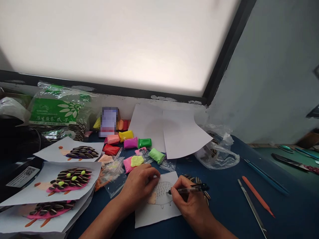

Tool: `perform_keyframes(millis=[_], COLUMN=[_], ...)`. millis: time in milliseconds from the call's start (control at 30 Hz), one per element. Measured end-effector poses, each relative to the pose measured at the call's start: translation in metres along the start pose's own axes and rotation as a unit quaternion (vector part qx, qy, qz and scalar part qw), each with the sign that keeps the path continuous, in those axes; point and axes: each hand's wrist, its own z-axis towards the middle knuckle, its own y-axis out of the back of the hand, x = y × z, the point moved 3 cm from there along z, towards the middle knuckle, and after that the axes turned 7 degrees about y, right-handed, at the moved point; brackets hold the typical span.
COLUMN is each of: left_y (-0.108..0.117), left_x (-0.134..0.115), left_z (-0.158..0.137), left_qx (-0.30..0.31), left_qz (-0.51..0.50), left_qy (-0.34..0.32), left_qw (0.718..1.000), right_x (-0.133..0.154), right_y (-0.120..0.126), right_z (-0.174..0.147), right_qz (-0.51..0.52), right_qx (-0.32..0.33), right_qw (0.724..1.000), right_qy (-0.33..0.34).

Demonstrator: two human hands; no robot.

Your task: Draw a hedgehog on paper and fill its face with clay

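Note:
A small white sheet of paper [159, 215] lies tilted on the dark blue table. It bears a line drawing of a rounded hedgehog [165, 196] filled with short strokes, with a peach patch at its left end. My left hand [141, 182] rests on the sheet's left edge, fingers curled and bent down against it; its fingertips are partly hidden. My right hand [191, 200] is closed round a black pen [190, 190], whose tip meets the drawing near its right side. Behind the right hand lie several striped sunflower seeds [196, 180], partly covered.
Finished seed hedgehog pictures [74, 181] are stacked at left. Coloured clay packets [131, 142] lie behind my hands, near a seed bag [59, 109], blank sheets [184, 136] and a clear plastic bag [216, 156]. At right are an orange tool [258, 196], a metal blade [251, 207] and blue tweezers [266, 176].

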Motion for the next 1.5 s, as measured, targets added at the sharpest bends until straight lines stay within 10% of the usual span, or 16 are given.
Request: perform_keyframes(millis=[1500], left_y=[0.001], left_x=[-0.002], left_z=[-0.001], left_qx=[-0.002], left_qz=[0.007], left_qy=[-0.005], left_qw=[1.000], right_x=[0.002], right_y=[0.008], right_z=[0.000], right_qz=[-0.007], right_qx=[0.018], right_qw=[1.000], right_qy=[0.001])
